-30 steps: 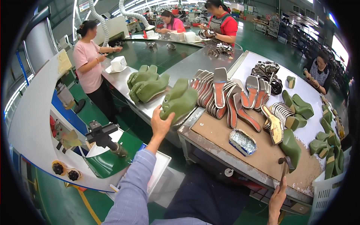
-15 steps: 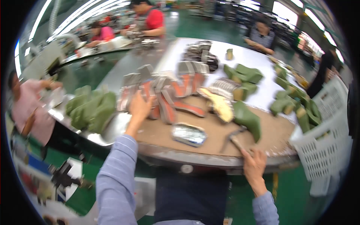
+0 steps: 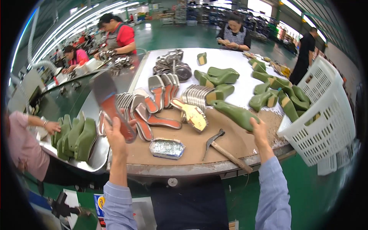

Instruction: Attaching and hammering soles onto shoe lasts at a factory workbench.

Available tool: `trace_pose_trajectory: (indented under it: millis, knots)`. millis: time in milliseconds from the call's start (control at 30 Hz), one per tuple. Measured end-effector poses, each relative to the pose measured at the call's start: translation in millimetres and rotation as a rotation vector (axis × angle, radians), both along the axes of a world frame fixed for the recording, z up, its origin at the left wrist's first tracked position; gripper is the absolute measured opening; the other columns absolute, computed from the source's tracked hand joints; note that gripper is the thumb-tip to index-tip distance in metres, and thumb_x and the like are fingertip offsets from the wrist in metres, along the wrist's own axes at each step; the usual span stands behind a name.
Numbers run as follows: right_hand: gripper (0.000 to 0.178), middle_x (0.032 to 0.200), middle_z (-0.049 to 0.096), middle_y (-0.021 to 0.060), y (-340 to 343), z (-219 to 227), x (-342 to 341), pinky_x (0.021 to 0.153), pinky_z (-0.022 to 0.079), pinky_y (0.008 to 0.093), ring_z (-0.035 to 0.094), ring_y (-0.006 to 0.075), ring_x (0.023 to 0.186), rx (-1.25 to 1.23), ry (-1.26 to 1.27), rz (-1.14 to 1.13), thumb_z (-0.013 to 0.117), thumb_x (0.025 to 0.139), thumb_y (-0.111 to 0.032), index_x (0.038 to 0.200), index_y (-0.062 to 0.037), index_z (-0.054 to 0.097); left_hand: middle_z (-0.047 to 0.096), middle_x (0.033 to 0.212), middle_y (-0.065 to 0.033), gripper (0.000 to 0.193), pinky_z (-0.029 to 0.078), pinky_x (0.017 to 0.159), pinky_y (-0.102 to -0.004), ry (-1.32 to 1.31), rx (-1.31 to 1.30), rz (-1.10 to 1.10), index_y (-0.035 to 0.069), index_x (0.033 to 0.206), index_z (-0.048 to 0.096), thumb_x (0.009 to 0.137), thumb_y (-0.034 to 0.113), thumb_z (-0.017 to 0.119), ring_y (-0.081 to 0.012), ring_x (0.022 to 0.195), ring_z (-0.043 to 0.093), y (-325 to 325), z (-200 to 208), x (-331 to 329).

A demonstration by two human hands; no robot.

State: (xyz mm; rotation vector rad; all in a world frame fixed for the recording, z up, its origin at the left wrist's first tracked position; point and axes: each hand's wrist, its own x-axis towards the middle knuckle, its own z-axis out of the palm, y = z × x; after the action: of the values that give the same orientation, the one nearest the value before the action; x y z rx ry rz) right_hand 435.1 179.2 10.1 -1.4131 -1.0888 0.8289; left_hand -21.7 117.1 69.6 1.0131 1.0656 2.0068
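My left hand is closed around an insole, orange-red with a dark heel end, raised above the left side of the bench. Fingers of my right hand wrap the end of a green shoe last at the bench's right. Between my hands lies a hammer with a wooden handle and dark head. Left of it sits a shallow foil-covered tray. Several more orange insoles with pale edges are piled near my left hand. A yellow insole rests beside the last.
A white plastic basket stands at the right edge, beside several green lasts. More lasts fill a metal tray at left, where a co-worker's hand touches them. Dark strap bundles lie farther back.
My left hand has lifted an insole from the pile. My right hand has left the hammer handle, and now grips the green last, which has turned and risen.
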Motion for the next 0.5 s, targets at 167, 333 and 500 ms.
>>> trace_pose_trajectory:
  millis: [167,333,500]
  knots:
    - [0.023,0.085,0.064,0.0039,-72.3,105.8,-26.4,0.062,0.05,0.0244,0.06,0.0106,0.071,0.428,-0.164,0.091,0.059,0.094,-0.022,0.1,-0.0005,0.061,0.053,0.121,-0.0138,0.056,0.058,0.075,-0.0384,0.104,-0.13,-0.248,0.004,0.138,0.028,0.085,0.004,0.047,-0.0287,0.093,0.066,-19.9,-20.3,43.6]
    - [0.024,0.087,0.063,0.0106,-85.8,141.3,-153.9,0.068,0.051,0.0306,0.061,0.0207,0.075,0.546,-0.404,0.334,0.069,0.083,-0.01,0.101,0.0009,0.057,0.047,0.126,-0.0168,0.067,0.057,0.076,-0.0414,-0.098,-0.153,-0.835,0.005,0.144,0.016,0.092,0.028,0.052,-0.0305,0.091,0.066,-71.8,-25.6,112.1]
    - [0.065,0.122,0.049,0.0188,-84.5,93.7,-214.6,0.091,0.045,0.0386,0.055,0.0306,0.107,0.844,-0.405,0.219,0.079,0.071,-0.011,0.125,-0.0024,0.044,0.061,0.094,-0.013,0.059,0.054,0.069,-0.0346,-0.544,-0.253,-1.053,0.0,0.125,0.048,0.093,0.05,0.044,-0.0213,0.079,0.064,-99.1,-25.8,92.4]
